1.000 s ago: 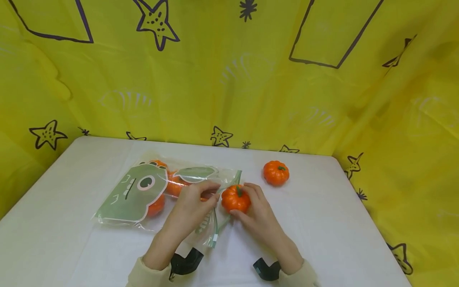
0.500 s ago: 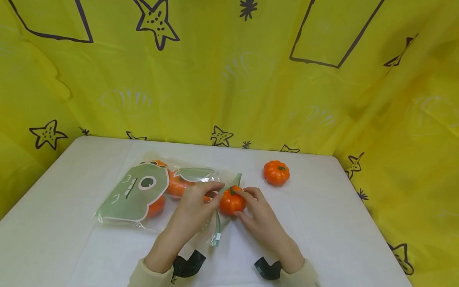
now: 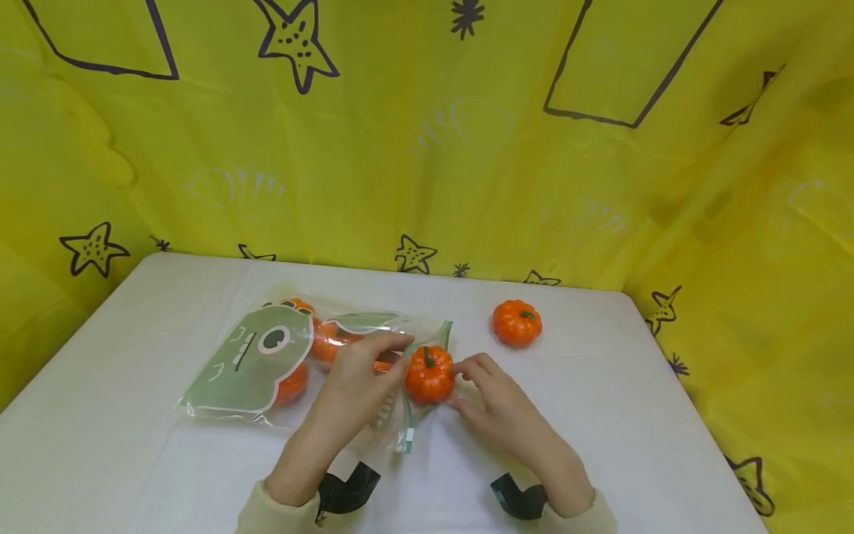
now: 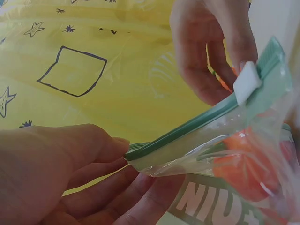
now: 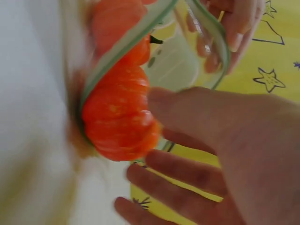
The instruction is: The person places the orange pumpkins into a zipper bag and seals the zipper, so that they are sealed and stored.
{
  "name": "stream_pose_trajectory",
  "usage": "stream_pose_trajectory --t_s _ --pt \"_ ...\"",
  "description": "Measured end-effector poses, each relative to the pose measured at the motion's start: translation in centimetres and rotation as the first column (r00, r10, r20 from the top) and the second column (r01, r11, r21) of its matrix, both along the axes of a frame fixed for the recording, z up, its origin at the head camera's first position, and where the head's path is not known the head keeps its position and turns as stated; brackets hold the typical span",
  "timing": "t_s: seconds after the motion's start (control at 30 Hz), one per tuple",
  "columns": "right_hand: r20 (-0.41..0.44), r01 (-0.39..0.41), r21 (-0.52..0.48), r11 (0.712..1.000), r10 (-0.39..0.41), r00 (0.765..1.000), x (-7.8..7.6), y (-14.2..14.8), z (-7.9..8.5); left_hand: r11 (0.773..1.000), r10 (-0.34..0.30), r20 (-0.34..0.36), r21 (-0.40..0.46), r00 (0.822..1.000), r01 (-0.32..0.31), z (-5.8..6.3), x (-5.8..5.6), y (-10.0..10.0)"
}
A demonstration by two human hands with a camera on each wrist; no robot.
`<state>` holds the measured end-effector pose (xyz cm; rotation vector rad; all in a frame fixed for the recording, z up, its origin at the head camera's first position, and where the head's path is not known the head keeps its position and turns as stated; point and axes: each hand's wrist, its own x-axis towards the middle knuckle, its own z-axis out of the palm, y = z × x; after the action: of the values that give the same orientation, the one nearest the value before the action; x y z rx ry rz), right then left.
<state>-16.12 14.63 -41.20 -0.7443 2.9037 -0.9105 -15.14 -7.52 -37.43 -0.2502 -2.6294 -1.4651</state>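
Note:
A clear zip bag point(image 3: 243, 363) with a green one-eyed monster print lies on the white table. Several orange toy pumpkins point(image 3: 327, 345) show through its plastic. My left hand point(image 3: 353, 386) pinches the green-edged rim of its mouth, and the left wrist view shows a white slider point(image 4: 247, 83) on that edge. In the bag's mouth sits another orange pumpkin point(image 3: 430, 380) with a green stem. My right hand point(image 3: 503, 411) is beside it on the right; in the right wrist view the thumb is against its skin or very near, while the fingers are spread and fairly straight.
One more orange pumpkin point(image 3: 517, 323) stands on the table point(image 3: 600, 415), behind and to the right of the bag. A yellow curtain point(image 3: 373, 170) with starfish drawings encloses the back and sides. Black wrist mounts point(image 3: 348, 488) sit under the forearms.
The pumpkin has shifted slightly left into the bag's mouth. My right hand has loosened its grip and drawn back to the right. The left hand keeps hold of the rim.

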Motion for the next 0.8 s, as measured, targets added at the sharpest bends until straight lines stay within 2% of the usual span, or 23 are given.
stream_pose_trajectory --t_s 0.2,0.37,0.5,0.6,0.7,0.8 --pt "0.085 -0.084 0.133 0.988 0.074 0.994 0.4 -0.2 0.3 0.997 -0.043 0.002 -0.064 0.999 0.043 -0.1 0.0 0.5" --pt "0.064 -0.109 0.139 0.984 0.100 0.993 0.6 -0.9 -0.4 0.992 -0.075 -0.008 -0.106 0.997 0.074 -0.2 0.0 0.7" --pt "0.070 -0.105 0.137 0.985 0.097 0.993 0.6 -0.9 -0.4 0.997 -0.046 -0.033 -0.067 0.998 0.044 0.0 0.0 0.2" --pt "0.108 -0.110 0.130 0.985 0.096 0.990 0.6 -0.8 -0.4 0.999 -0.030 -0.028 -0.043 0.999 0.029 0.1 0.1 -0.1" --pt "0.114 -0.109 0.110 0.988 0.096 0.989 0.6 -1.1 -0.8 0.996 -0.062 -0.018 -0.065 0.998 0.060 0.1 0.2 0.1" --pt "0.067 -0.095 0.091 0.991 0.089 0.994 0.6 -1.7 -1.4 0.988 -0.113 -0.039 -0.111 0.993 0.108 -0.1 0.1 0.5"
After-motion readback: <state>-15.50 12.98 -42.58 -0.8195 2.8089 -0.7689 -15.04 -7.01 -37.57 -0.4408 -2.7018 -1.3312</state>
